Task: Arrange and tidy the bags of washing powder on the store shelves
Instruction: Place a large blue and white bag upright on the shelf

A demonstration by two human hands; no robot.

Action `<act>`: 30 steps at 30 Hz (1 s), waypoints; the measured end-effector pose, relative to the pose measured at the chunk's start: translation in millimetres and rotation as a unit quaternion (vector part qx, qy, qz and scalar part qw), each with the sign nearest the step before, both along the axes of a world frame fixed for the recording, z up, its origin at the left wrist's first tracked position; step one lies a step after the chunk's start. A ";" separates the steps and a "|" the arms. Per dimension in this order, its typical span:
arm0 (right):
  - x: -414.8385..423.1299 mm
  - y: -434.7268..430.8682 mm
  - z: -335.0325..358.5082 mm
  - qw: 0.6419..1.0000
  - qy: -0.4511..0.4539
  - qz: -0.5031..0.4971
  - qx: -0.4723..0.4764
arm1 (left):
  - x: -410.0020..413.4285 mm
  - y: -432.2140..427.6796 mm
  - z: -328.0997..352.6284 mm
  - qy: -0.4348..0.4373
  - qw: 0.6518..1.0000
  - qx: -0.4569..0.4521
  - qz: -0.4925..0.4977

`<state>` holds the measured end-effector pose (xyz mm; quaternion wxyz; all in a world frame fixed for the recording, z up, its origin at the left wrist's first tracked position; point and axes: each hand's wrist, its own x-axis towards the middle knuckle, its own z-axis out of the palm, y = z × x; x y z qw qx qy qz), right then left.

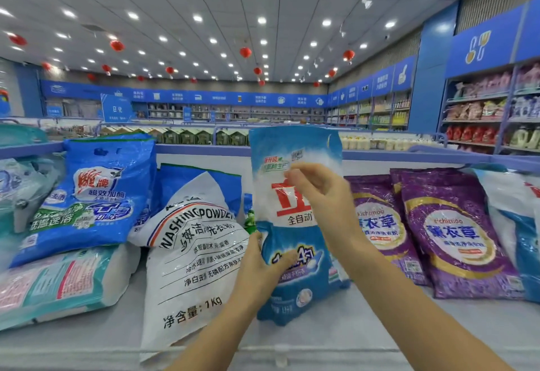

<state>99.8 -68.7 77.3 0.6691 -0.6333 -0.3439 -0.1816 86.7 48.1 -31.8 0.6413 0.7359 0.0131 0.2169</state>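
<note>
On the pale shelf [292, 338], a white bag [193, 268] printed "WASHING POWDER" lies slanted at the front. Just right of it, the left hand [260, 265] grips the lower left edge of a blue-and-white bag [295, 148] with curled fingers. The right hand [321, 195] pinches the bag's front higher up, holding it upright above the shelf. Two purple bags [450, 233] lean to the right. A blue bag [93, 195] rests over a teal bag [58, 283] on the left. Beyond them run stocked aisles under red lanterns [245, 52].
</note>
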 end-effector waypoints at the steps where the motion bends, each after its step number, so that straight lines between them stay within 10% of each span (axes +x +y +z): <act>1: 9.6 -15.0 -4.4 0.998 -0.017 -0.056 0.032 | 1.5 2.9 -0.7 0.008 1.000 -0.028 -0.004; 5: 63.4 -69.5 -25.5 0.972 0.066 -0.220 0.052 | 6.4 10.5 1.0 0.047 0.987 -0.153 -0.029; 9: 101.6 -78.3 -49.0 0.961 0.249 -0.049 -0.106 | 7.5 13.7 3.7 0.064 0.972 -0.222 -0.033; 13: 104.7 -76.5 -62.2 0.928 0.334 0.155 -0.056 | 2.2 22.1 4.2 0.064 0.974 -0.217 -0.027; 30: 63.9 -78.1 -75.7 0.980 0.192 0.008 0.047 | 1.8 40.3 25.0 -0.016 0.960 -0.278 0.007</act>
